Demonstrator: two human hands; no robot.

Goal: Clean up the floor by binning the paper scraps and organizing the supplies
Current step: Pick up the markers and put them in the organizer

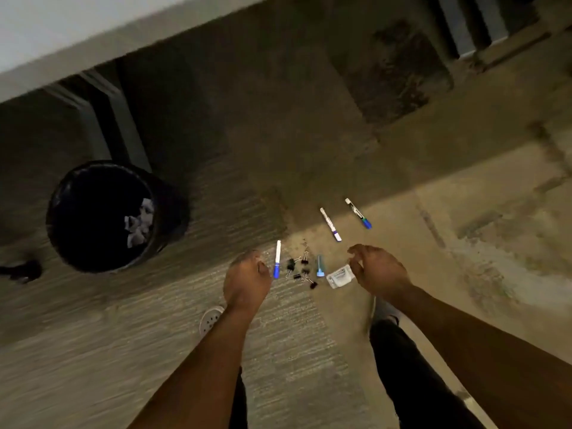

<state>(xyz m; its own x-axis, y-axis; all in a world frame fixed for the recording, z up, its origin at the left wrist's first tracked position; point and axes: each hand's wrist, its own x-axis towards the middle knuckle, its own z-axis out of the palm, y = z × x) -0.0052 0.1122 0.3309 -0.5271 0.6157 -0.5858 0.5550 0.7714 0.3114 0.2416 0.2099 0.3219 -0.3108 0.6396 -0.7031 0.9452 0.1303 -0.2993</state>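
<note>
A black round bin [58,212] stands at the left with crumpled paper scraps [139,222] inside. On the carpet lie three white markers: one with a blue cap [277,259] beside my left hand [247,278], one with a purple band [330,224], and one with a blue-green cap [358,213]. Several black binder clips [301,269] lie in a loose cluster between my hands, with a small light-blue tube [320,266] next to them. A small clear packet [340,276] lies at the fingertips of my right hand [376,270]. Both hands hover with fingers curled, holding nothing I can see.
A pale desk edge [93,35] runs across the top, with grey desk legs [102,119] behind the bin and another [470,29] at the upper right. My shoe [210,318] and dark trouser legs [402,366] are below the supplies. A dark object [23,270] lies at the far left.
</note>
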